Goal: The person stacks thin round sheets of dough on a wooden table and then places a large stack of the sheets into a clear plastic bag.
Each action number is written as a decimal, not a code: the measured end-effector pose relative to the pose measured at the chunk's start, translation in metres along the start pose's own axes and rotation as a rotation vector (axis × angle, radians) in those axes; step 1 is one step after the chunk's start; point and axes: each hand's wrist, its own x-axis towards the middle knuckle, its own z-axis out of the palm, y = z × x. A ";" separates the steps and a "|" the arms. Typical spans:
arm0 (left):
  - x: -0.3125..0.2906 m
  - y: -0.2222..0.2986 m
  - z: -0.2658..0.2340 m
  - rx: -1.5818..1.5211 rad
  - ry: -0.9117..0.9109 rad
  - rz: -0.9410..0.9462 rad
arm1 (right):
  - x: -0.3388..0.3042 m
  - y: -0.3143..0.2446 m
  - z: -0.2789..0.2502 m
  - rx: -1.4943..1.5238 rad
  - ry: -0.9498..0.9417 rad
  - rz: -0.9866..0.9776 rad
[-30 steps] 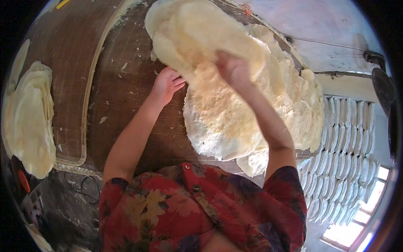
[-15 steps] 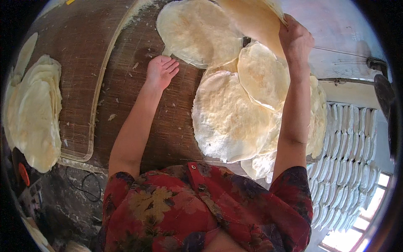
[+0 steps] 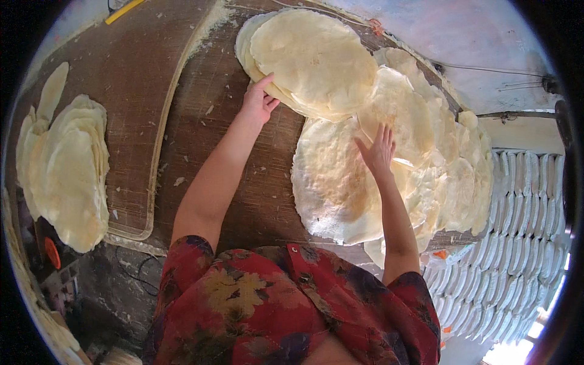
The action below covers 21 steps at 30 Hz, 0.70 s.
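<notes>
A stack of thin, round, pale flatbreads (image 3: 313, 58) lies at the far middle of the board. My left hand (image 3: 260, 102) is at its near left edge, thumb over the rim and the other fingers bent beside it, closed on the edge of the sheets. My right hand (image 3: 378, 152) is open, its fingers stretched out over a browned flatbread (image 3: 398, 112) to the right of the stack. Whether its palm touches the sheet, I cannot tell. Closer to me lies a large floury flatbread (image 3: 331, 188), partly covered by other sheets.
Many more flatbreads (image 3: 462, 188) overlap along the right side. Another pile (image 3: 76, 176) stands at the far left, beyond a raised curved edge (image 3: 163, 131) on the brown board (image 3: 213, 115). Stacked white bundles (image 3: 517, 213) rise at the right; a yellow bar (image 3: 125, 11) lies at the top left.
The flatbread my right hand was holding up now lies on the far stack. That hand has let go and come down nearer. My left hand has moved right onto the stack's edge.
</notes>
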 end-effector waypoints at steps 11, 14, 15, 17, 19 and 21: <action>0.028 -0.006 0.043 0.264 0.188 0.659 | -0.037 0.011 0.032 0.072 0.211 -0.026; -0.001 0.068 0.075 0.322 -0.053 0.787 | -0.038 0.005 0.036 0.114 0.214 -0.038; -0.037 0.099 0.090 0.338 -0.055 0.806 | -0.040 0.008 0.036 0.114 0.207 -0.026; -0.078 0.153 0.083 0.372 -0.346 0.960 | -0.048 0.017 0.026 0.116 0.176 0.046; -0.150 0.178 0.030 0.763 -0.367 0.726 | -0.055 0.026 0.023 0.123 0.150 0.111; -0.204 0.229 -0.103 1.041 0.005 1.066 | -0.048 0.028 0.020 0.164 0.082 0.110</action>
